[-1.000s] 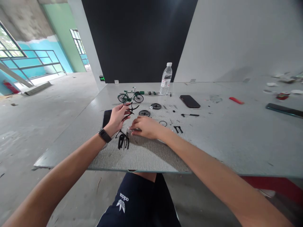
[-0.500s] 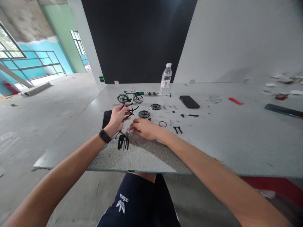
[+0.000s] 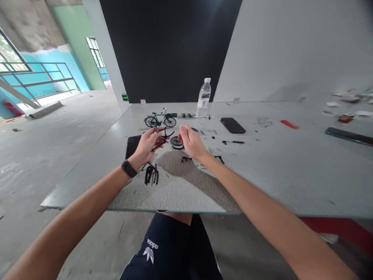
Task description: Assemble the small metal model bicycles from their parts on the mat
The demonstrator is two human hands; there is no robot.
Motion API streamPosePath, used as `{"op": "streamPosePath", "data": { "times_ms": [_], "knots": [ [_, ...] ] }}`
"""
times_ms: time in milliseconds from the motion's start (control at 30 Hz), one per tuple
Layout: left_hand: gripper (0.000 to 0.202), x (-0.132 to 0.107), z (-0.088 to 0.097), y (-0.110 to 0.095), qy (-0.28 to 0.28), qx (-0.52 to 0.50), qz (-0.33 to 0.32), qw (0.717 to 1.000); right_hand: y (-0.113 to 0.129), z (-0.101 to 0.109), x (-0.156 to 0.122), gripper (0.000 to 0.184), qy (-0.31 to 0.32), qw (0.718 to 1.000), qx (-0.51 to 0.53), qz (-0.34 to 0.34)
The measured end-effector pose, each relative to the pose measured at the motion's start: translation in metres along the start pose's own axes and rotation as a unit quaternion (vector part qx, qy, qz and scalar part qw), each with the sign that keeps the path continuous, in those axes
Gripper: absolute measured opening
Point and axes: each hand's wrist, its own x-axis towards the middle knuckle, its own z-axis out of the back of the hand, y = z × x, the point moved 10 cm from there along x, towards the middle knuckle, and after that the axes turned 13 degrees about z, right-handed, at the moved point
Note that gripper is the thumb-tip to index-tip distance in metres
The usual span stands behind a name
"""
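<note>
My left hand [image 3: 147, 144] grips a thin black model bicycle frame [image 3: 164, 134] above the table. Its fingers wrap around part of the frame. To the right, my right hand [image 3: 190, 143] is raised with its fingers curled together. Whatever it may be pinching is too small or hidden to make out. Beneath it lie a black spoked wheel [image 3: 175, 140], partly covered, and a small black part [image 3: 186, 158]. A black chain-guard-like piece [image 3: 149, 174] and thin black rods [image 3: 156, 174] rest on the near side of the table.
A finished green model bicycle [image 3: 160, 120] stands behind my left hand. Farther back is a water bottle [image 3: 203, 99]. To the right lie a dark phone [image 3: 233, 125], a small black pump-like rod [image 3: 234, 142] and a red object [image 3: 289, 124]. A dark flat device [image 3: 133, 146] lies left.
My right hand has risen from the small metallic parts by the black pieces and moved right and away from me, over the wheels. My left hand stays nearly still with the frame.
</note>
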Motion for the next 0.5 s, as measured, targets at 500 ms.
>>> {"op": "streamPosePath", "data": {
  "times_ms": [500],
  "knots": [
    [0.036,-0.006,-0.015,-0.002,0.071,0.042,-0.028,0.996,0.000,-0.006,0.002,0.048,0.001,1.000,0.002,0.011]
  ]
}}
